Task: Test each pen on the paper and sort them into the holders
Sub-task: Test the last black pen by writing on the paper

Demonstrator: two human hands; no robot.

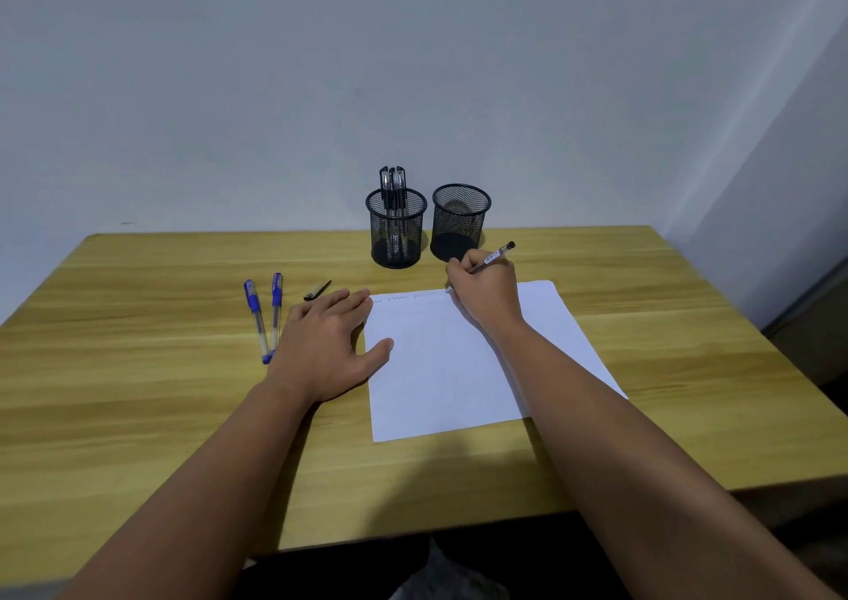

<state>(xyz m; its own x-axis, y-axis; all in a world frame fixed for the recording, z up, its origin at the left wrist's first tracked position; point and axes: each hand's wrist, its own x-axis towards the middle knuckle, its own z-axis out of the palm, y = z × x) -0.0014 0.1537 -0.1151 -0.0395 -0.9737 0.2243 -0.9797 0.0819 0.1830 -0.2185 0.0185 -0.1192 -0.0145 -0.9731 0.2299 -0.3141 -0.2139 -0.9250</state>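
While right hand [484,290] grips it, pen [493,257] slants tip-down-left onto paper [440,370].

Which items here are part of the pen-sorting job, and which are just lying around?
Job:
- pen gripped by right hand, tip at the paper
- left hand flat at the paper's edge
- two blue pens lying on the table
- left holder with black pens
- right holder, looks empty

Lying about:
- small dark cap-like piece
- table

A light wooden table [137,416] stands against a plain pale wall [275,72], meeting another wall at the right corner.
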